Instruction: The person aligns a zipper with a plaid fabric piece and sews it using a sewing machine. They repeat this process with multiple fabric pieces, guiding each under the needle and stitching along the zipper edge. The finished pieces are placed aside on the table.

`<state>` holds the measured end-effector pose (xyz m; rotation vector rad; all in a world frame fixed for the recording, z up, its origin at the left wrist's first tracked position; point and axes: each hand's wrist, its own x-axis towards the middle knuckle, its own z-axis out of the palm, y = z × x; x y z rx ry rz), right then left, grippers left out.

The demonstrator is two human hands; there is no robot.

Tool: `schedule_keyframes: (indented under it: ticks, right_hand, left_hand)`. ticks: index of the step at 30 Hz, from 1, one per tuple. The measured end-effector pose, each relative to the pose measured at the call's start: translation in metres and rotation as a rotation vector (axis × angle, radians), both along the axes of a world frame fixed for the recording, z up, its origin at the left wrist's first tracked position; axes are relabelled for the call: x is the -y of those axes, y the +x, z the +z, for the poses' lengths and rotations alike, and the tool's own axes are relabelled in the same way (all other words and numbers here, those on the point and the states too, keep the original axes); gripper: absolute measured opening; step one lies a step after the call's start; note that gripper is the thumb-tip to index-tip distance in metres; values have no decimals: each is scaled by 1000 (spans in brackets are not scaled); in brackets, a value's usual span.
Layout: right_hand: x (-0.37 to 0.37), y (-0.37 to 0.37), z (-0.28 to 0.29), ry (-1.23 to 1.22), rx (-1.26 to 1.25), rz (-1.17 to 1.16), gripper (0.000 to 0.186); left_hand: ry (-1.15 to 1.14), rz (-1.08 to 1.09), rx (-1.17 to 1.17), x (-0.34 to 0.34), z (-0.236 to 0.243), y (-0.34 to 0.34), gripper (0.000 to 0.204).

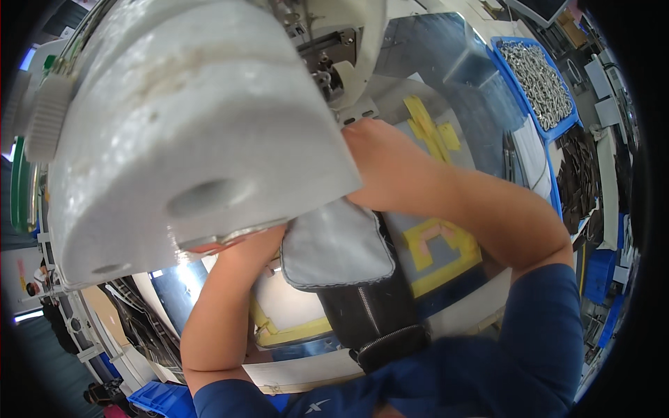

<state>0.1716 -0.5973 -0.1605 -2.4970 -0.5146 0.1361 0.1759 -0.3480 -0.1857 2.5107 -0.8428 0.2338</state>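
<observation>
**Feeding a grey fabric piece under a sewing machine**

Reaching in from both sides, the person's two hands are working at a grey fabric piece (338, 247) lying on the desk (453, 118) beneath the big white sewing machine head (181, 132). The fabric piece is sitting between the forearms, its rounded stitched edge pointing toward the person, and it is lying on top of a black zippered part (373, 313) that is hanging down toward the person's lap.

The left hand (261, 244) is resting at the left edge of the fabric, mostly tucked under the machine head, so I cannot tell whether its fingers are spread or pinching. The right hand (373, 150) is reaching up toward the needle area; its fingers are hidden behind the machine head too, so its grip is unclear.

Yellow tape marks (442, 247) are sticking to the desk just right of the fabric, and more yellow tape (428, 129) is showing near the right hand. Well apart on the right, a blue tray (512, 76) is holding a heap of small metal parts (540, 80).
</observation>
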Motion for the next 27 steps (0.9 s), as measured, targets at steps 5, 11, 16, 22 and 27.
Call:
schedule_keyframes:
  ticks: [5, 11, 16, 22, 27]
  right_hand:
    - [-1, 5, -2, 57, -5, -28, 26]
    - [-4, 12, 7, -23, -113, -31, 21]
    - [-3, 12, 6, -22, -127, -42, 21]
    - [-3, 12, 2, -14, -95, -10, 26]
    - [2, 7, -15, 98, 70, -7, 28]
  left_hand:
    - [2, -42, 26, -1, -2, 8, 20]
    - [-106, -18, -70, -9, -10, 11, 21]
    - [-74, -84, -20, -9, -13, 14, 22]
    - [22, 21, -117, 4, 5, 6, 19]
    - [-69, 84, -180, 7, 9, -2, 19]
